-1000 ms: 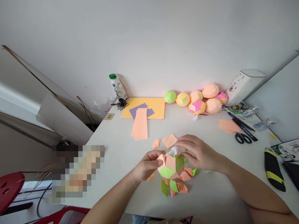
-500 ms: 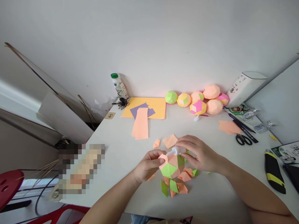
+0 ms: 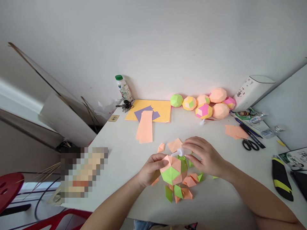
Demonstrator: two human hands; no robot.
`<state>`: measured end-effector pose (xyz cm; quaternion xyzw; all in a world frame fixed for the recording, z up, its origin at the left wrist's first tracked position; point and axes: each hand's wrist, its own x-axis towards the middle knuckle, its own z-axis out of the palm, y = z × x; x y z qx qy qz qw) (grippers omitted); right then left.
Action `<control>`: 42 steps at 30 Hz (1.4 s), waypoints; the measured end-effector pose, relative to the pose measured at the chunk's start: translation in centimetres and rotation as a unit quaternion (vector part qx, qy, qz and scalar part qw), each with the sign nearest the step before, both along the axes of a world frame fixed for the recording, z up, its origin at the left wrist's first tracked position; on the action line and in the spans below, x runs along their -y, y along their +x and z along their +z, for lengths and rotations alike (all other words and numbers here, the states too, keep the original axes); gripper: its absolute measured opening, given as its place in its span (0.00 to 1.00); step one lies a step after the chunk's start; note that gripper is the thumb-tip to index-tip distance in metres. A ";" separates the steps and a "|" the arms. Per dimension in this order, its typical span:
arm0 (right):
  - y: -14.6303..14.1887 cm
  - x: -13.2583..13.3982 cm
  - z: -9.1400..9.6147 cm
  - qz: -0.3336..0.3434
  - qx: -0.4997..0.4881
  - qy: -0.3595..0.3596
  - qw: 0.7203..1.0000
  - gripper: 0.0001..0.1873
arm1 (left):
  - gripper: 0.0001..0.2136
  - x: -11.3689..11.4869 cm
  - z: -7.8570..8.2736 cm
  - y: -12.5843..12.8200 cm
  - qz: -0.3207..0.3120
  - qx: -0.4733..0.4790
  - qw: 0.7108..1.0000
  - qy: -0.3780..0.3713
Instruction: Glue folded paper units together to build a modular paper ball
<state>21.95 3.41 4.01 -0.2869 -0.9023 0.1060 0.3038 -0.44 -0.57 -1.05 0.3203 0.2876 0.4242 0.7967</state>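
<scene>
My left hand [image 3: 153, 167] grips the left side of a faceted paper ball [image 3: 170, 175] in peach and green, thumb on its upper edge. In my right hand [image 3: 203, 156] is a small white glue bottle [image 3: 183, 152], tipped sideways with its narrow nozzle at the top of the ball. Whether the nozzle touches the paper I cannot tell. Folded green and peach paper pieces [image 3: 178, 191] lie below and right of the ball. Behind it rest a peach paper square [image 3: 175, 145] and a small folded peach piece [image 3: 161, 147].
Several finished paper balls [image 3: 203, 111] line the wall. At the back left are a yellow sheet [image 3: 163, 108], peach strips [image 3: 146, 127], keys [image 3: 126, 105] and a bottle [image 3: 124, 89]. Scissors [image 3: 250, 144], pens [image 3: 251, 134] and a black-yellow utility knife [image 3: 281, 179] lie on the right.
The ball has turned and shifted slightly left in my left hand, showing more of its green face. My right hand with the glue bottle has moved slightly right and up.
</scene>
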 end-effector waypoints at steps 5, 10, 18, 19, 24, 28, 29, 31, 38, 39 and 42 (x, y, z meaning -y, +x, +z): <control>-0.1 -0.1 -0.2 0.015 0.003 0.023 1.000 0.16 | 0.13 -0.2 -0.4 -0.1 -0.011 -0.014 0.999 0.029; 0.0 -0.1 -0.2 0.010 0.023 0.053 0.998 0.16 | 0.13 -0.3 -0.2 0.0 -0.012 -0.012 0.999 0.042; -0.4 0.0 -0.3 -0.004 0.022 0.081 0.996 0.16 | 0.13 -0.1 0.0 -0.1 -0.021 -0.008 0.999 0.035; -0.4 0.0 -0.3 -0.003 0.021 0.082 0.996 0.16 | 0.13 -0.2 0.0 -0.1 -0.021 -0.008 0.999 0.034; -0.4 0.0 -0.5 0.004 0.019 0.090 0.996 0.16 | 0.12 -0.2 -0.1 0.0 -0.017 -0.001 1.000 0.022; -0.6 0.0 -0.7 0.003 0.016 0.090 0.996 0.16 | 0.11 -0.3 0.0 0.0 -0.014 0.000 1.000 0.014; -0.6 0.0 -0.8 0.001 0.015 0.092 0.996 0.15 | 0.11 -0.3 0.0 0.0 -0.014 -0.001 1.000 0.011; -0.7 0.0 -0.9 -0.002 0.017 0.097 0.995 0.14 | 0.10 -0.3 0.0 0.0 -0.013 -0.001 1.000 0.003; -1.0 -0.1 -1.4 -0.033 0.010 0.104 0.994 0.14 | 0.08 -0.2 -0.1 0.0 -0.008 0.002 1.000 -0.024; -1.0 -0.1 -1.4 -0.039 0.007 0.102 0.994 0.14 | 0.09 -0.2 -0.1 0.0 -0.011 0.005 1.000 -0.023; -1.0 -0.1 -1.3 -0.055 -0.013 0.095 0.994 0.14 | 0.08 -0.2 -0.3 0.0 -0.018 0.005 1.000 -0.022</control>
